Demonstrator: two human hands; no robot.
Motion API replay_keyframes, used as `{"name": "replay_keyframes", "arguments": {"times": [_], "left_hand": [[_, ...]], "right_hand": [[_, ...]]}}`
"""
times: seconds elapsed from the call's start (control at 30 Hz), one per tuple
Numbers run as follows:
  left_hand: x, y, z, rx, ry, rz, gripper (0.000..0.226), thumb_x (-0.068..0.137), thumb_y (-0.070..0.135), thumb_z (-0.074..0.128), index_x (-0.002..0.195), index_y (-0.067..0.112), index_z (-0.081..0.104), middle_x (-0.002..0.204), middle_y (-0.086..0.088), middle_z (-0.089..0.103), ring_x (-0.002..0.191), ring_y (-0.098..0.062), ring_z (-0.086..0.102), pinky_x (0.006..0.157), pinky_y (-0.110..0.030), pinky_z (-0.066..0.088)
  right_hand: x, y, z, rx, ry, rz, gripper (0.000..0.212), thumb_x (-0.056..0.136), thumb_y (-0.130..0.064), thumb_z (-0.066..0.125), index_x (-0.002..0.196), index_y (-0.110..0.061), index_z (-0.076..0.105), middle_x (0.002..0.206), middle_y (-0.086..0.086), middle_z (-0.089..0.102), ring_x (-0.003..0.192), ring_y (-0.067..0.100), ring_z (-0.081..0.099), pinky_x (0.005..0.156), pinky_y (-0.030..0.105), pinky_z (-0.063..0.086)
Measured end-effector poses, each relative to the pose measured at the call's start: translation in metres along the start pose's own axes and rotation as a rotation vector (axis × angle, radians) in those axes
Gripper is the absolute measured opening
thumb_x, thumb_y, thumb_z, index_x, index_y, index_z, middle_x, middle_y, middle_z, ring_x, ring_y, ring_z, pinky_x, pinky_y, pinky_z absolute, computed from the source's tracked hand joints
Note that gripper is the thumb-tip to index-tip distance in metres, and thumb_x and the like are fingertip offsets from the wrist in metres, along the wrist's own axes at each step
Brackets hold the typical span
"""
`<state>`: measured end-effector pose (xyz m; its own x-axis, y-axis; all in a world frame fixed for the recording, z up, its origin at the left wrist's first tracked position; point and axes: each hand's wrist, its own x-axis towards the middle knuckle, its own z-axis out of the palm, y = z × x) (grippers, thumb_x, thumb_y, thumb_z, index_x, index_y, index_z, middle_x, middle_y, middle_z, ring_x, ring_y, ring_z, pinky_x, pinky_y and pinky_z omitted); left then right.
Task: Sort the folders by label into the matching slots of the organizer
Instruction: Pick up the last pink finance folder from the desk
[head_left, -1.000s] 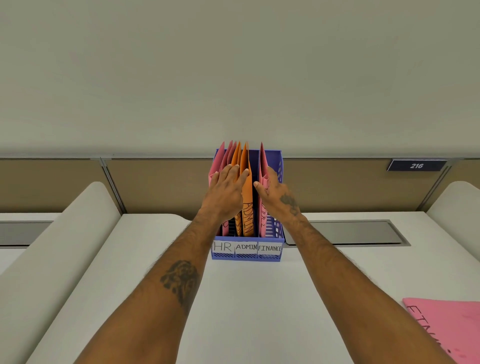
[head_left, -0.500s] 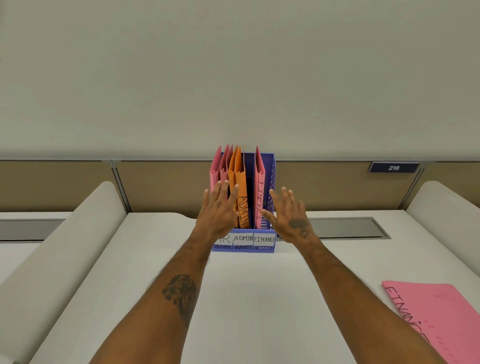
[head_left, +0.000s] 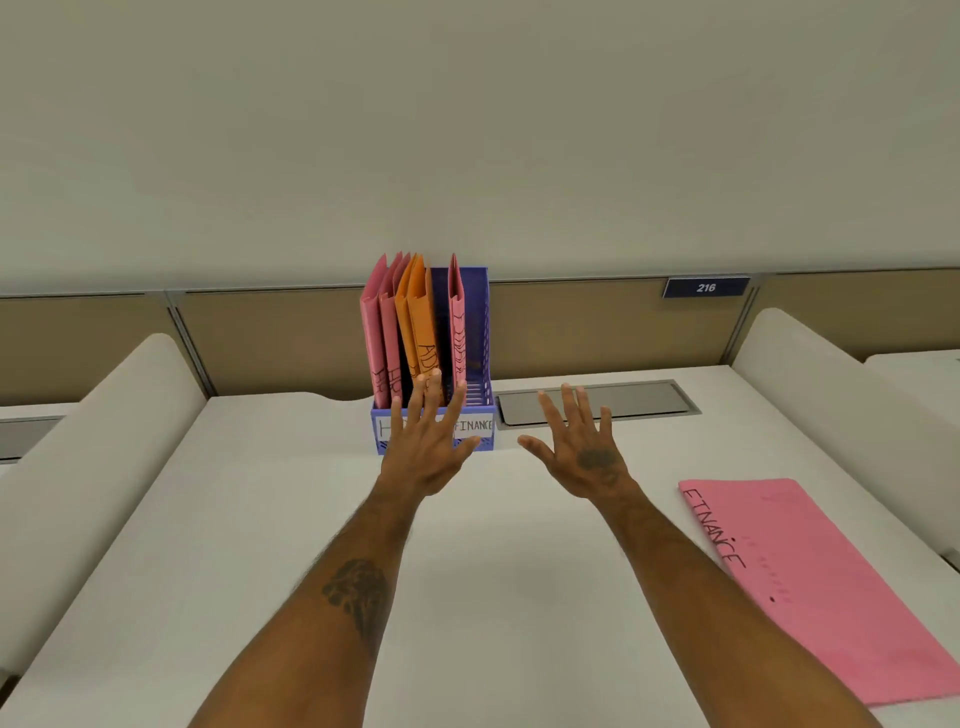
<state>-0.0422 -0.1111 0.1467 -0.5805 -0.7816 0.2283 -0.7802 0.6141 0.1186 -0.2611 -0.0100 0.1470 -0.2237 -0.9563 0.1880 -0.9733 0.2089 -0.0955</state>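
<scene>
Hovering before organizer (head_left: 475, 332): left hand (head_left: 426, 452), right hand (head_left: 584, 457), palms down, fingers spread, empty.

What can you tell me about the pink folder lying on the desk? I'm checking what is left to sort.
The pink folder lies flat on the white desk, near its right edge, well to the right of the blue organizer. It looks like thin card or plastic, closed, and set at an angle. FINANCE is handwritten in dark marker along its left edge. A few small dark marks dot its cover. Its lower right corner runs out of view. Neither hand touches it; the right hand hovers open to its left.
</scene>
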Motion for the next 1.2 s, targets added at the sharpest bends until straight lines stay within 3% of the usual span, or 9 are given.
{"name": "replay_keyframes", "arguments": {"times": [0.13, 0.3, 0.57, 0.8, 1.07, 1.2], "left_hand": [[-0.011, 0.047, 0.014, -0.027, -0.028, 0.006, 0.080, 0.089, 0.072, 0.015, 0.151, 0.035, -0.020, 0.158, -0.003, -0.032, 0.146, -0.024, -0.030, 0.114, -0.052, -0.018], [-0.020, 0.129, 0.032, -0.017, -0.065, 0.020, 0.081, 0.094, 0.069, 0.022, 0.152, 0.033, -0.021, 0.159, -0.005, -0.031, 0.146, -0.025, -0.029, 0.116, -0.053, -0.014], [-0.022, 0.244, 0.071, -0.017, -0.095, 0.083, 0.082, 0.090, 0.073, 0.014, 0.153, 0.031, -0.018, 0.161, -0.007, -0.025, 0.148, -0.027, -0.024, 0.114, -0.051, -0.017], [-0.009, 0.310, 0.102, -0.034, -0.137, 0.152, 0.091, 0.078, 0.077, -0.004, 0.153, 0.028, -0.017, 0.163, -0.009, -0.019, 0.149, -0.028, -0.021, 0.116, -0.052, -0.012], [0.015, 0.353, 0.144, -0.073, -0.208, 0.200, 0.101, 0.073, 0.083, -0.009, 0.155, 0.025, -0.014, 0.164, -0.007, -0.017, 0.149, -0.026, -0.020, 0.118, -0.053, -0.009], [0.026, 0.365, 0.160, -0.091, -0.259, 0.198, 0.092, 0.084, 0.077, 0.011, 0.156, 0.022, -0.010, 0.164, -0.007, -0.014, 0.150, -0.025, -0.018, 0.118, -0.053, -0.008]], "right_hand": [[-0.034, 0.041, -0.005, -0.030, 0.011, 0.024, 0.104, 0.071, -0.082, -0.018, 0.154, -0.026, 0.010, 0.161, 0.012, 0.008, 0.148, 0.032, 0.004, 0.116, 0.056, 0.005], [-0.082, 0.107, -0.012, -0.068, 0.006, 0.059, 0.101, 0.073, -0.081, -0.015, 0.154, -0.025, 0.008, 0.161, 0.012, 0.007, 0.149, 0.030, 0.002, 0.116, 0.055, 0.005], [-0.139, 0.212, -0.014, -0.083, -0.019, 0.127, 0.100, 0.072, -0.081, -0.017, 0.154, -0.027, 0.000, 0.162, 0.010, 0.002, 0.149, 0.029, -0.002, 0.116, 0.054, 0.001], [-0.168, 0.288, -0.007, -0.072, -0.085, 0.225, 0.088, 0.082, -0.076, 0.000, 0.154, -0.025, -0.004, 0.161, 0.012, -0.004, 0.148, 0.029, -0.007, 0.115, 0.055, -0.003], [-0.174, 0.344, 0.009, -0.067, -0.119, 0.288, 0.111, 0.068, -0.080, -0.027, 0.154, -0.019, 0.004, 0.161, 0.015, 0.003, 0.148, 0.032, 0.000, 0.116, 0.056, 0.001], [-0.172, 0.366, 0.023, -0.069, -0.151, 0.334, 0.110, 0.068, -0.081, -0.026, 0.154, -0.019, 0.005, 0.161, 0.014, 0.004, 0.149, 0.032, 0.002, 0.116, 0.056, 0.003]]}}
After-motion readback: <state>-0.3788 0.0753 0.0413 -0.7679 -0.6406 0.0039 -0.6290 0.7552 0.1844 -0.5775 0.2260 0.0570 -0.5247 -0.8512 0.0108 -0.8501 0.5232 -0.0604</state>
